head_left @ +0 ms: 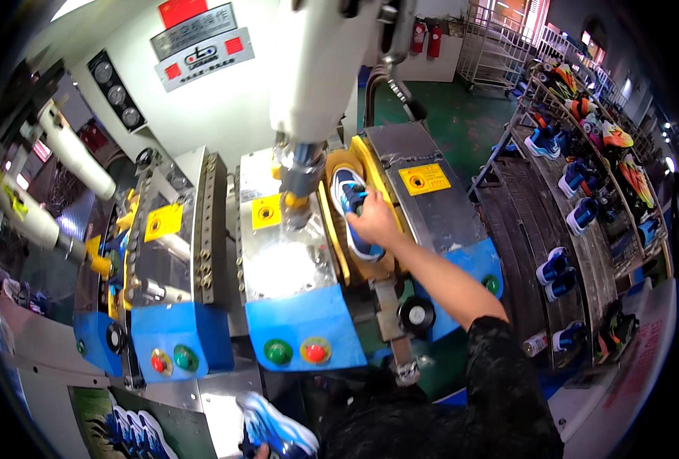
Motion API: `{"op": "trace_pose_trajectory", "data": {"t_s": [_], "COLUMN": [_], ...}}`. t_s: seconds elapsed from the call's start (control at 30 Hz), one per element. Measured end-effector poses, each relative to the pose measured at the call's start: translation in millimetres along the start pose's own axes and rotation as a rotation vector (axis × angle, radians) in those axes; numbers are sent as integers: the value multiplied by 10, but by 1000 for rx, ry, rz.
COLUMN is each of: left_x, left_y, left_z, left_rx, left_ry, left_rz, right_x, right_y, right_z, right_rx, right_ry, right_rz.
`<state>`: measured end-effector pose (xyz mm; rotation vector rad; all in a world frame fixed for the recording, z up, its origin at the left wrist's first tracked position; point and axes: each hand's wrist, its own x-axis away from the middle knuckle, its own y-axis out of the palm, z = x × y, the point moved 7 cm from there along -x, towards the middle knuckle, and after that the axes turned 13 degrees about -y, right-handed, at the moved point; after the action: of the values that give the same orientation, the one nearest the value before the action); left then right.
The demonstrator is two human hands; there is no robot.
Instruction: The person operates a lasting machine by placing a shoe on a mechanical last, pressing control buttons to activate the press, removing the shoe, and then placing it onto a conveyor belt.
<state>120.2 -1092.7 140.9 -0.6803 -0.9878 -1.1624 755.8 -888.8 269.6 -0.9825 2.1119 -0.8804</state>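
A dark blue and white sneaker (347, 189) sits, sole down, in a yellow-sided cradle (379, 182) of the pressing machine. My right hand (374, 220) reaches onto it from the right, its fingers closed around the upper near the laces and tongue. At the bottom edge, a second sneaker (280, 425), blue and white, is tilted with its sole side showing. My left hand (262, 452) holds this one from below; only a fingertip or so is visible, and the rest is out of frame. A white press cylinder (309, 84) hangs just left of the cradle.
Blue control panels with green (278, 351) and red buttons (315, 350) front the machine. Another press arm (79, 153) stands at left. Several sneakers lie on a wooden rack (534, 206) at right. Fire extinguishers (434, 41) and a wire cart (494, 47) are behind.
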Motion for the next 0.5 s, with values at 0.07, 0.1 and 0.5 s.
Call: {"op": "trace_pose_trajectory", "data": {"t_s": [0.07, 0.1, 0.5], "left_x": [-274, 153, 13], "left_y": [-47, 121, -168], "left_z": [58, 207, 18], "left_rx": [-6, -276, -194], "left_ry": [32, 713, 382], "left_rz": [-56, -224, -245], "right_x": [238, 437, 1634], "right_y": [-127, -281, 1263], "right_z": [-105, -343, -2493], "right_rx": [112, 208, -181], "right_ry": [38, 1, -851], "right_rz": [-11, -10, -120]}}
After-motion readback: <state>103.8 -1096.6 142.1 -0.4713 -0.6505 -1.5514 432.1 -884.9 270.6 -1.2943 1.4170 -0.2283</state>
